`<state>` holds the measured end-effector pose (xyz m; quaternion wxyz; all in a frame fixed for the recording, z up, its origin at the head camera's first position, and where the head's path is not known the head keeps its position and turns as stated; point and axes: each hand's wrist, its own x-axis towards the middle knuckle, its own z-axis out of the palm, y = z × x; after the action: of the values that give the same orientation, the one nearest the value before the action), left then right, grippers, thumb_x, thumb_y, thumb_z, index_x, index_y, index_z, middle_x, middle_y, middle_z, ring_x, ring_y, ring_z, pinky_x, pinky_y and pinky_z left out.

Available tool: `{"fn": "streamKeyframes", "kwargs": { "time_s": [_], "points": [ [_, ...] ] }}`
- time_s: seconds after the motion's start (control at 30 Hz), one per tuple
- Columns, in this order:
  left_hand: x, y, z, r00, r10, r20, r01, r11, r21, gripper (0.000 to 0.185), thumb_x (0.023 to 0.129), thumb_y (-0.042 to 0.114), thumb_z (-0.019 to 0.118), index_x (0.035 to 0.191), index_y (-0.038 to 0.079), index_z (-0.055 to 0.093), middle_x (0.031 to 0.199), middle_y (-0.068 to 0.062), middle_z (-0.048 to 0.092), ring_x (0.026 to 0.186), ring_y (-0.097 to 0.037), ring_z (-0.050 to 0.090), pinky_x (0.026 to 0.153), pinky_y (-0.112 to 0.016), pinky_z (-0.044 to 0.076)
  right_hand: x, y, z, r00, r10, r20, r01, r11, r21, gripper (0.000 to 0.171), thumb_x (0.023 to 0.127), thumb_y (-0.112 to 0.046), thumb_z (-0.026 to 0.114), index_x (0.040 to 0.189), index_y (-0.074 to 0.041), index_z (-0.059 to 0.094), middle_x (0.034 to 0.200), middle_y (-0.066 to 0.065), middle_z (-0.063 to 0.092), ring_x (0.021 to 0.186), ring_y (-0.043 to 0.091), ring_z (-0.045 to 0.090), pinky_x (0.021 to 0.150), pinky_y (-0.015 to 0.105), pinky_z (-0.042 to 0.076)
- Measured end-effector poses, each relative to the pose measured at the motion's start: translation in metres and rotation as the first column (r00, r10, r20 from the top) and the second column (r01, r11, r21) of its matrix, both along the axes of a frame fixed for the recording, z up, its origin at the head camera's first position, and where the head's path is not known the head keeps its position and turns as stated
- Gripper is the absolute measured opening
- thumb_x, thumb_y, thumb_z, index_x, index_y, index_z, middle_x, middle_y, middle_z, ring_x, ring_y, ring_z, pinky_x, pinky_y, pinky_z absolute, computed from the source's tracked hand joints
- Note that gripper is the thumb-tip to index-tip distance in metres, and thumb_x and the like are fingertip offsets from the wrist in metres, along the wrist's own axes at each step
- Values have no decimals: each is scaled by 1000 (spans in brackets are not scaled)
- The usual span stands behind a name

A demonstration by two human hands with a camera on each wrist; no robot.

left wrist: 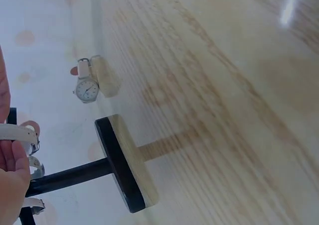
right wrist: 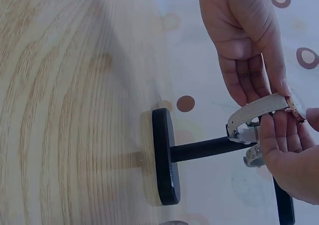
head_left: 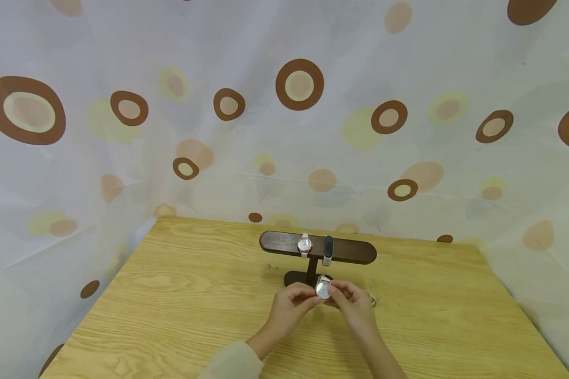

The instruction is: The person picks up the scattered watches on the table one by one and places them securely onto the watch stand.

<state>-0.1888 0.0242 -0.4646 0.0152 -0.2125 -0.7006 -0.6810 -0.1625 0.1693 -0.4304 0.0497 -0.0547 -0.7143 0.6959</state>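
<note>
1. Your left hand (head_left: 288,304) and right hand (head_left: 350,301) meet just in front of you, fingertips pinched on either side of a round-faced watch (head_left: 323,289) with a pale strap.
2. In the right wrist view, the fingers of both hands curl round the watch's light strap (right wrist: 254,113): your left hand (right wrist: 249,41) takes it from above in that picture, your right hand (right wrist: 286,155) from below. The case sits at the strap's end, right by your fingertips.
3. The watch is held up off the wooden table (head_left: 180,305), not resting on it.
4. Just beyond your hands stands a dark watch stand (head_left: 317,247), a crossbar on a post with a flat base. The held watch is close in front of its post and base.
5. On the crossbar, past your fingertips, hang a white-faced watch (head_left: 304,245) and, just to its right, a slim dark band (head_left: 328,249).
6. In the left wrist view only the edge of your left hand (left wrist: 12,168) shows, pressed against the pale strap, with the stand's base (left wrist: 124,165) just beside it.
7. Behind the table hangs a pale curtain (head_left: 298,84) with brown rings.
</note>
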Motion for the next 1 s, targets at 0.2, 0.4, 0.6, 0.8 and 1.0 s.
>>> {"fn": "streamKeyframes", "kwargs": {
  "time_s": [0.2,0.4,0.6,0.8,1.0],
  "points": [
    [1,1,5,997,-37,-70,36,999,-10,18,83,6,67,90,-11,66,92,-25,65,82,-3,60,74,-18,54,3,2,2,997,-11,-77,8,1000,-30,25,90,1,56,106,20,52,78,-10,63,71,3,61,68,18,55],
    [1,-3,5,983,-9,-184,-7,996,-86,18,83,11,69,96,-2,67,95,-15,66,87,-27,63,80,-31,56,5,7,2,994,-27,-107,28,1000,5,25,90,1,55,106,21,52,78,-13,63,70,2,61,68,17,55],
    [-5,-12,7,933,41,-358,-124,970,-211,23,79,11,72,100,2,67,100,-9,64,89,-24,60,79,-29,53,4,17,3,996,-70,-58,72,996,47,25,92,-2,54,109,16,53,78,-12,61,71,3,60,69,16,54],
    [-15,-22,12,832,96,-547,-267,933,-242,25,76,10,75,99,3,67,103,-11,61,98,-22,59,82,-28,54,-1,26,4,992,-124,-37,126,989,76,24,93,-3,52,110,14,53,76,-13,59,70,1,59,69,16,54],
    [-29,-34,18,694,144,-705,-407,887,-220,31,71,9,79,98,1,65,102,-11,59,96,-22,58,81,-29,53,-4,39,0,983,-183,-13,184,980,76,26,94,-5,51,112,13,52,74,-16,59,69,-1,58,68,15,54]
  ]
}}
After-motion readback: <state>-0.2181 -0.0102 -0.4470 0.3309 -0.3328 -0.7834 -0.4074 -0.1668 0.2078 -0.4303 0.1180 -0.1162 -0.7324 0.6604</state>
